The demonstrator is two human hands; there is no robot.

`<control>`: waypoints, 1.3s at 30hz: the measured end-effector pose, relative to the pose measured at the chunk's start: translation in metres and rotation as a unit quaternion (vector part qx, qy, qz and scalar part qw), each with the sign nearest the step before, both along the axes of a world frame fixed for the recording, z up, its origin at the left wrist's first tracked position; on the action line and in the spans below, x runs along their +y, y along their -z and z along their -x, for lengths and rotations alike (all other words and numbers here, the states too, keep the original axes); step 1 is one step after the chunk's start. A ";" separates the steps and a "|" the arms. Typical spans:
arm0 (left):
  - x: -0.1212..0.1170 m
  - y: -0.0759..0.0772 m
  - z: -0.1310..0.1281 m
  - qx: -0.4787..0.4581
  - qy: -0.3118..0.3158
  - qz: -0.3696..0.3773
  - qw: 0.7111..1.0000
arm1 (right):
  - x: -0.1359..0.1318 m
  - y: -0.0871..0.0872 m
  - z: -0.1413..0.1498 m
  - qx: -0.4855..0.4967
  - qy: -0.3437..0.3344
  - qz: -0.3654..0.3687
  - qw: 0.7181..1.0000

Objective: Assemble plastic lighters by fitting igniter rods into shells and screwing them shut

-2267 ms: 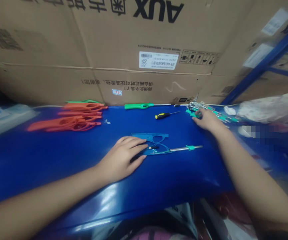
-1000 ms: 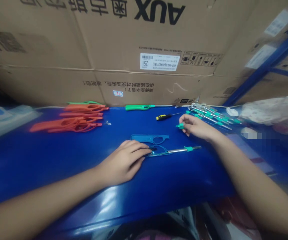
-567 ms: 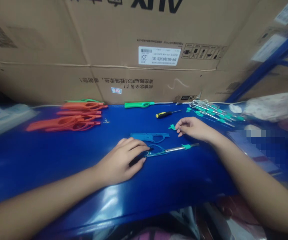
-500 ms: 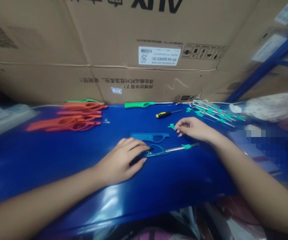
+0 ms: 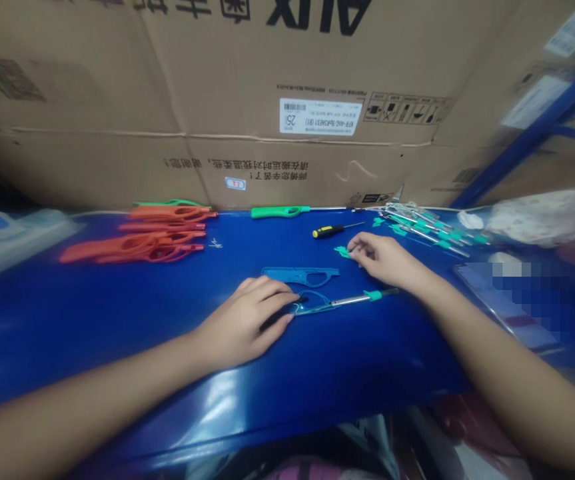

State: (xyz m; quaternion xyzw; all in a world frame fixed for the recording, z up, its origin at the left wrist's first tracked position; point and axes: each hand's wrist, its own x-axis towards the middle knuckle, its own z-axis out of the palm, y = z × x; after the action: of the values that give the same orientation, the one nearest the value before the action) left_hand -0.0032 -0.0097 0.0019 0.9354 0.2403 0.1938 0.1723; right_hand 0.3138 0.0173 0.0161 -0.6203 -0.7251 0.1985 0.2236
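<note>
My left hand [image 5: 252,320] is closed over the handle of a blue lighter half-shell [image 5: 317,308], low on the blue table. From the shell's front a metal tube [image 5: 350,301] points right, with a green plastic piece [image 5: 373,295] near its end. The fingers hide the handle's rear. Just behind lies a second blue half-shell [image 5: 287,274] with its hollow side up. My right hand [image 5: 374,255] is closed in a pinch at small green plastic parts [image 5: 342,251] on the table. Its fingertips partly hide the one they grip.
Red lighter shells [image 5: 132,247] are piled at the left. At the back lie a green lighter [image 5: 277,212], a yellow-black screwdriver [image 5: 327,231] and a heap of metal tubes [image 5: 432,227]. A phone-like slab [image 5: 507,313] is at the right. Cardboard boxes [image 5: 217,80] wall the rear.
My right hand's fingertips have closed in on the small green parts, moving slightly left. My left hand keeps its place on the blue half-shell. The view has tilted slightly.
</note>
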 end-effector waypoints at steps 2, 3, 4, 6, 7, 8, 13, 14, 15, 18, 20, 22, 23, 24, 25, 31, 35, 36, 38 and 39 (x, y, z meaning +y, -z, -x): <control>0.000 0.000 0.000 -0.001 0.000 0.001 1.000 | 0.000 0.000 -0.002 -0.007 0.007 0.003 1.000; 0.000 0.000 0.000 -0.001 0.000 0.001 1.000 | 0.001 0.000 -0.002 -0.018 0.006 0.002 1.000; 0.000 0.000 0.000 -0.002 -0.001 0.002 1.000 | 0.001 0.000 -0.003 -0.031 0.003 -0.002 1.000; 0.000 0.000 0.000 -0.002 -0.003 0.005 1.000 | 0.002 0.002 -0.004 -0.057 -0.009 -0.019 0.998; 0.000 0.000 0.000 -0.002 -0.003 0.008 1.000 | 0.002 0.002 -0.004 -0.066 -0.017 -0.031 0.997; 0.000 0.000 0.000 -0.003 -0.004 0.010 1.000 | 0.001 0.003 -0.004 -0.070 -0.025 -0.045 0.996; 0.001 0.003 0.000 -0.023 -0.013 0.019 0.999 | -0.008 -0.005 0.007 -0.027 -0.092 -0.090 0.991; 0.001 0.003 0.000 -0.027 -0.015 0.022 0.999 | -0.012 -0.008 0.011 -0.016 -0.123 -0.085 0.989; 0.002 0.004 -0.001 -0.030 -0.017 0.025 0.999 | -0.016 -0.011 0.016 -0.009 -0.161 -0.075 0.984; 0.002 0.005 -0.001 -0.031 -0.018 0.031 0.999 | -0.027 -0.014 0.030 0.002 -0.239 -0.039 0.970; 0.002 0.005 -0.001 -0.034 -0.016 0.033 0.999 | -0.031 -0.014 0.036 0.002 -0.265 -0.020 0.964; 0.002 0.005 -0.001 -0.039 -0.014 0.037 0.998 | -0.034 -0.014 0.040 -0.007 -0.283 -0.007 0.959; 0.002 0.005 -0.001 -0.041 -0.013 0.038 0.998 | -0.035 -0.014 0.040 -0.014 -0.288 -0.003 0.957; 0.002 0.005 -0.001 -0.042 -0.013 0.040 0.998 | -0.035 -0.014 0.040 -0.022 -0.292 -0.001 0.956; 0.002 0.005 -0.002 -0.042 -0.013 0.040 0.998 | -0.036 -0.015 0.040 -0.030 -0.293 -0.002 0.956; 0.003 0.005 -0.003 -0.043 -0.013 0.044 0.998 | -0.041 -0.018 0.042 -0.058 -0.295 -0.022 0.954; 0.003 0.005 -0.003 -0.047 -0.019 0.052 0.997 | -0.042 -0.012 0.048 -0.030 -0.299 -0.019 0.954; 0.003 0.005 -0.003 -0.048 -0.021 0.054 0.997 | -0.041 -0.010 0.049 -0.020 -0.299 -0.019 0.954; 0.003 0.005 -0.002 -0.052 -0.023 0.058 0.997 | -0.041 -0.006 0.051 -0.005 -0.300 -0.024 0.954; 0.004 0.005 -0.002 -0.053 -0.024 0.061 0.996 | -0.041 -0.004 0.052 0.001 -0.301 -0.032 0.953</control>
State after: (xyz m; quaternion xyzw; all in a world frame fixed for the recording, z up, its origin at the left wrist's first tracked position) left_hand -0.0010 -0.0062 -0.0031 0.9054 0.2643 0.2324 0.2373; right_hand 0.2617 -0.0235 0.0204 -0.3655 -0.8840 0.2338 0.1739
